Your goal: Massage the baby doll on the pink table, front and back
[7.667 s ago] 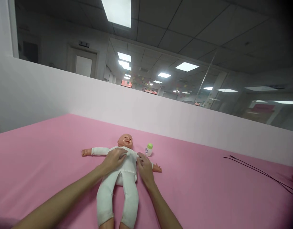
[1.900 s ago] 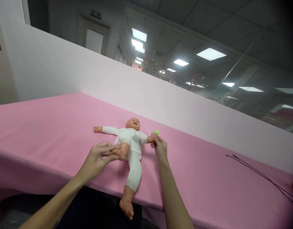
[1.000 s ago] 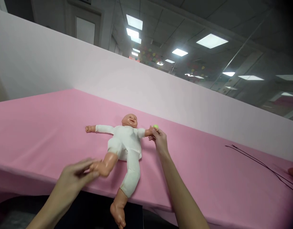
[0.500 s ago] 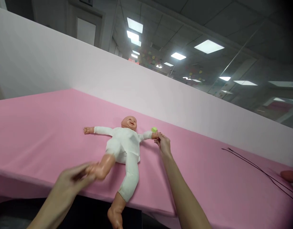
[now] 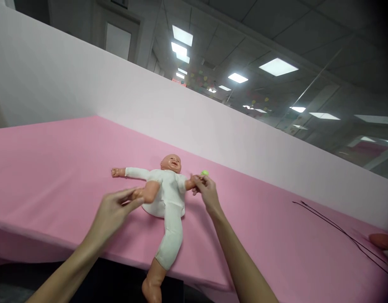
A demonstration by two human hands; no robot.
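Note:
A baby doll (image 5: 170,189) with a white cloth body lies face up on the pink-covered table. My left hand (image 5: 115,209) grips one of its feet, and that leg is bent up toward the belly. With my right hand (image 5: 207,189) I hold the doll's hand on the other side, its arm bent in a little. The other leg stretches straight, its foot (image 5: 152,286) hanging past the table's front edge. The doll's free arm (image 5: 135,172) lies out to the left. Just behind my right fingers is a small light-green object (image 5: 204,172), partly covered.
The pink cover (image 5: 70,168) runs across the whole table up to a white partition (image 5: 181,118). Thin black cables (image 5: 336,227) lie at the right. Beside them, at the right edge, is a reddish-brown object (image 5: 383,241), partly cut off.
My left hand has pushed the doll's foot up and forward, folding the leg toward its belly. My right hand has moved the doll's hand slightly inward, toward its body.

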